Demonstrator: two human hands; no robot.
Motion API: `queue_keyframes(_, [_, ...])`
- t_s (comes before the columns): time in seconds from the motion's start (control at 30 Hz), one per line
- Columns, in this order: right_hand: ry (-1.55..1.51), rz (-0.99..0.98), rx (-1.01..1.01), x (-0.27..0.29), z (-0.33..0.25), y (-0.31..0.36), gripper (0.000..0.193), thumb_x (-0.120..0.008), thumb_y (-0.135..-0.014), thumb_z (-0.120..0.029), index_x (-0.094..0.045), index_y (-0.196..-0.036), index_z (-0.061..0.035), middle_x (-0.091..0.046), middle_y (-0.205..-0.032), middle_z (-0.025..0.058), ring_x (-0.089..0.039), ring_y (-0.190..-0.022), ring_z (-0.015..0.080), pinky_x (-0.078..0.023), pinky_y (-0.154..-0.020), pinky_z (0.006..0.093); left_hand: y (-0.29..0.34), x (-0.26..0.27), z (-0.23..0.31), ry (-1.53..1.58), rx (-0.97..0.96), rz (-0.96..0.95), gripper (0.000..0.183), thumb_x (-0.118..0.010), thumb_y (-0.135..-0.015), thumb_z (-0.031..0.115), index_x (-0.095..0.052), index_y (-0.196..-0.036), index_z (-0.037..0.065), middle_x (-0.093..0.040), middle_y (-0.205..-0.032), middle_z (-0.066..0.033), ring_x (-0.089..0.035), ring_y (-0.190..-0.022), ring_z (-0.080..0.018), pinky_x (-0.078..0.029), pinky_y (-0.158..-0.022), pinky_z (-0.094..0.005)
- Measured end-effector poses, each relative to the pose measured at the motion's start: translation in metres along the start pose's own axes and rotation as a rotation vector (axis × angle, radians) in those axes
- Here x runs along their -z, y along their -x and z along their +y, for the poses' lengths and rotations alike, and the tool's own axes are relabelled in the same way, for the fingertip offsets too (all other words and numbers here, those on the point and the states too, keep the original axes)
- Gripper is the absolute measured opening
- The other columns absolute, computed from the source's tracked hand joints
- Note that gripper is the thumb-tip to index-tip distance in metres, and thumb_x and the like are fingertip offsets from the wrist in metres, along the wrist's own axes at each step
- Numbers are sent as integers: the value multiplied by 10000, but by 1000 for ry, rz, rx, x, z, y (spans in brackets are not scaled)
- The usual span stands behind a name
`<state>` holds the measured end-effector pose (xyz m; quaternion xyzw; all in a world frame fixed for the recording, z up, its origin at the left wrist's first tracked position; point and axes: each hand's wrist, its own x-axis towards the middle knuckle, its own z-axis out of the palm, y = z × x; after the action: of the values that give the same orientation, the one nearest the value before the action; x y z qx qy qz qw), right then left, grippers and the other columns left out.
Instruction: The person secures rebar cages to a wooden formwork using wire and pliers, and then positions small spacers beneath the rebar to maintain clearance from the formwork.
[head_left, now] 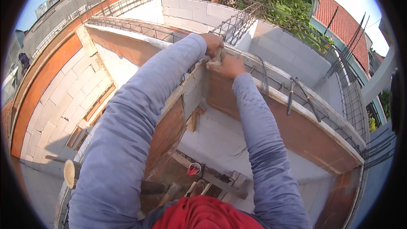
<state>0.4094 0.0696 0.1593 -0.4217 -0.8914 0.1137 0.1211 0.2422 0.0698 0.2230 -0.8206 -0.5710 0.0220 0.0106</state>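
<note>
Setting: an open-air building site high among rooftops, with pale block walls [199,15] and orange-brown formwork boards [296,133] running along the wall tops.

Landmark: the corner where two formwork runs are meeting, near the picture's centre.

- Left hand [212,43]: resting at the corner, fingers curling closed around a small pale object [217,56]; what the object is cannot be told.
- Right hand [230,65]: lying just below and right of the left hand, touching the same pale object and pressing on the corner's top edge; fingers partly folded, grip not fully showing.
- Both arms: wearing grey-blue long sleeves [127,144], reaching up from the lower edge to the corner.
- Rebar cage [237,23]: standing just behind the corner, leaning away toward the trees.
- Pliers-like tool [296,95]: lying on the wall top, well right of the corner.
- Red cup [194,169]: sitting far below the corner on planks.
- Red cloth [203,214]: showing at the lower edge.
</note>
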Motion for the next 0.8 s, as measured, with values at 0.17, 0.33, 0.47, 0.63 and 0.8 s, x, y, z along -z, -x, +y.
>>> queue_keyframes(0.17, [21, -85, -7, 11, -7, 4, 805, -599, -866, -713, -635, -1352, -72, -681, -1288, 198, -599, -1270, 365, -234, -1220, 559, 5, -14, -4, 40, -4, 156, 488, -877, -673, 186, -743, -1131, 83, -740, -1070, -194, -692, -1029, -384, -540, -895, -453])
queue_keyframes(0.33, [39, -63, 7, 9, -5, 7, 750, -582, -882, -713, -731, -1212, -57, -689, -1264, 202, -617, -1233, 369, -265, -1209, 541, 13, -30, -3, 38, -38, 300, 294, -845, -693, 189, -733, -937, 69, -745, -933, -167, -701, -897, -379, -550, -795, -462])
queue_keyframes(0.47, [24, -36, 12, 10, -7, 7, 734, -600, -878, -698, -732, -1209, -56, -709, -1217, 199, -635, -1200, 368, -308, -1188, 528, 25, -39, -1, 78, -53, 398, 259, -821, -734, 242, -727, -922, 91, -748, -879, -134, -714, -821, -354, -556, -737, -450])
queue_keyframes(0.63, [12, 21, 50, -1, -3, 0, 692, -641, -860, -671, -747, -1168, -60, -725, -1179, 191, -669, -1130, 369, -358, -1159, 506, 38, -60, -4, 113, -86, 465, 301, -758, -844, 333, -723, -996, 75, -747, -915, -157, -711, -869, -370, -552, -765, -449])
queue_keyframes(0.8, [-42, 41, 11, -4, 13, -4, 744, -722, -796, -652, -715, -1166, -7, -738, -1126, 203, -694, -1071, 379, -410, -1125, 472, 13, -21, -5, 299, 17, 131, 445, -627, -974, 462, -713, -1121, 50, -725, -1052, -222, -676, -1021, -404, -515, -891, -470])
